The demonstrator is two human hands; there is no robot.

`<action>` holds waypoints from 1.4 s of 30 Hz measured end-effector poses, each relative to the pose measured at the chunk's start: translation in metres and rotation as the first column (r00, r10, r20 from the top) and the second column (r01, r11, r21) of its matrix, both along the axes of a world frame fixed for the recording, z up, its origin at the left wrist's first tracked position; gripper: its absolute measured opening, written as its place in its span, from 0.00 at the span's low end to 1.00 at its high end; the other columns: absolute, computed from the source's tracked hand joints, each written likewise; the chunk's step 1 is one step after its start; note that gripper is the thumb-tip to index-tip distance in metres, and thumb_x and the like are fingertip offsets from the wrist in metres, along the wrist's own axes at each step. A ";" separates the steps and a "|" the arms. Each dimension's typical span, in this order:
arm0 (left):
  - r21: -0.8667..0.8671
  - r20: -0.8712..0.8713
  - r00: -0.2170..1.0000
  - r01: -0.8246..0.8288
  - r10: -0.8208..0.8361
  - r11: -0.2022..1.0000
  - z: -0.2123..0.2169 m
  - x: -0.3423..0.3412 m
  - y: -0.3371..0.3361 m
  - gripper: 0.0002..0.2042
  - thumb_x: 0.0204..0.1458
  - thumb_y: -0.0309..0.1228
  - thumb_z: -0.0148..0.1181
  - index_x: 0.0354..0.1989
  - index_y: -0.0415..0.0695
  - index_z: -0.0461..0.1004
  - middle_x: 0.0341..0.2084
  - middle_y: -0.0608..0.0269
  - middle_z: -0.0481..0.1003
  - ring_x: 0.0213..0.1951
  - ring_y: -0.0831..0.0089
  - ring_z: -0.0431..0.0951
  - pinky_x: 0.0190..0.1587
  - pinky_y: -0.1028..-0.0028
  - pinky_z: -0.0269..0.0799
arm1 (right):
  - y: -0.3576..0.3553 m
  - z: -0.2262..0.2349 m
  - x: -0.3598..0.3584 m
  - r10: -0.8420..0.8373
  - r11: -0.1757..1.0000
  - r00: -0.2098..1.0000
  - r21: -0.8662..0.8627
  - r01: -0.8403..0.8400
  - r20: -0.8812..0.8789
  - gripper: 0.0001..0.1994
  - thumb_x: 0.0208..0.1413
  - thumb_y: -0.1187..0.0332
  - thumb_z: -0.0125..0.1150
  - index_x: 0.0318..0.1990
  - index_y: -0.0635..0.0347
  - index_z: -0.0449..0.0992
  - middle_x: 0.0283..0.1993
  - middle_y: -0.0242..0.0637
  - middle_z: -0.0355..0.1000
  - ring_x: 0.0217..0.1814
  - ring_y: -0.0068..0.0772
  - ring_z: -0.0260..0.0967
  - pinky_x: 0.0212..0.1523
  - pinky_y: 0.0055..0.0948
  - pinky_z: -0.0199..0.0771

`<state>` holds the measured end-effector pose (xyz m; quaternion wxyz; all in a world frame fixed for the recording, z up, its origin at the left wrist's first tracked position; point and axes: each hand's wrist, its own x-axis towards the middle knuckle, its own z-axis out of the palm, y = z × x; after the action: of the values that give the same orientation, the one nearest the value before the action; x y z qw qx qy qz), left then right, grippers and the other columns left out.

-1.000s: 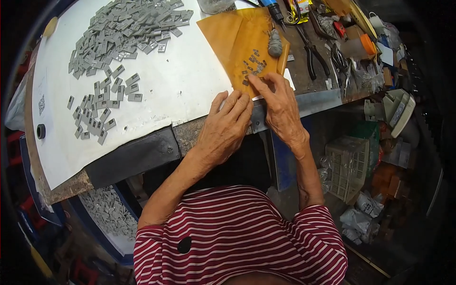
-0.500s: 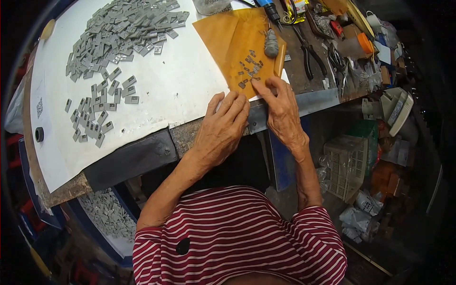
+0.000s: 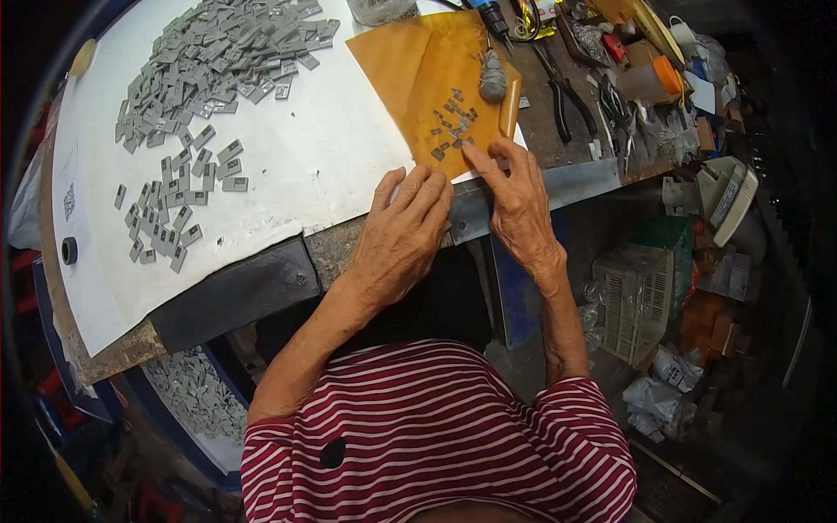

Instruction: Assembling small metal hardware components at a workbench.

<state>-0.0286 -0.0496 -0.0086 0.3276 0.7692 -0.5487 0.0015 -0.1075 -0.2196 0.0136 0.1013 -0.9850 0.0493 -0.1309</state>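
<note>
My left hand (image 3: 403, 225) lies at the table's front edge, fingers bent and thumb apart, its fingertips beside the lower corner of an amber-brown sheet (image 3: 401, 65). A small pale patch shows between thumb and fingers; I cannot tell what it is. At the sheet's lower right, my right hand (image 3: 521, 196) has thumb and fingers apart. One of its digits touches the near end of a scatter of small dark metal pieces (image 3: 453, 119). Just beyond these sits a grey, wrapped lump-shaped tool (image 3: 492, 78).
On white paper (image 3: 314, 157) at left lie a big heap of grey rectangular parts (image 3: 209, 65) and several loose ones (image 3: 166, 205). Pliers (image 3: 562, 100) and a blue-handled tool (image 3: 493, 17) are at right. Below the table stand a bin of grey parts (image 3: 196, 397) and a plastic crate (image 3: 632, 301).
The whole view has shifted slightly, so the table contents appear a little further left. Both hands keep nearly the same places; the small dark pieces lie slightly rearranged near my right hand.
</note>
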 end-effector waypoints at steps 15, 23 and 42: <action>-0.003 -0.003 1.000 0.001 -0.001 1.000 0.001 0.000 -0.001 0.21 0.46 0.26 0.57 0.50 0.36 0.65 0.50 0.52 0.64 0.56 0.59 0.61 0.59 0.60 0.52 | 0.001 0.001 0.003 0.013 1.000 1.000 -0.027 -0.013 0.008 0.26 0.40 0.85 0.51 0.52 0.57 0.68 0.46 0.45 0.61 0.48 0.44 0.62 0.47 0.37 0.63; 0.004 -0.007 1.000 0.000 0.000 1.000 0.001 0.000 0.001 0.21 0.45 0.26 0.58 0.50 0.35 0.65 0.50 0.52 0.64 0.56 0.58 0.61 0.59 0.60 0.52 | 0.001 0.002 0.009 0.021 1.000 0.999 0.003 -0.021 0.046 0.26 0.39 0.86 0.52 0.51 0.61 0.68 0.46 0.45 0.61 0.48 0.44 0.61 0.46 0.38 0.62; -0.035 0.030 1.000 0.005 -0.004 0.999 -0.001 0.001 -0.001 0.20 0.45 0.27 0.57 0.48 0.32 0.66 0.47 0.51 0.65 0.55 0.59 0.62 0.58 0.60 0.54 | 0.006 -0.001 0.018 0.039 0.999 0.999 0.017 -0.039 0.025 0.26 0.39 0.86 0.51 0.52 0.60 0.67 0.47 0.46 0.60 0.48 0.46 0.60 0.48 0.39 0.61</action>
<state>-0.0278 -0.0505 -0.0101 0.3329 0.7619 -0.5552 0.0219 -0.0896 -0.2139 0.0123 0.1131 -0.9832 0.0301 -0.1404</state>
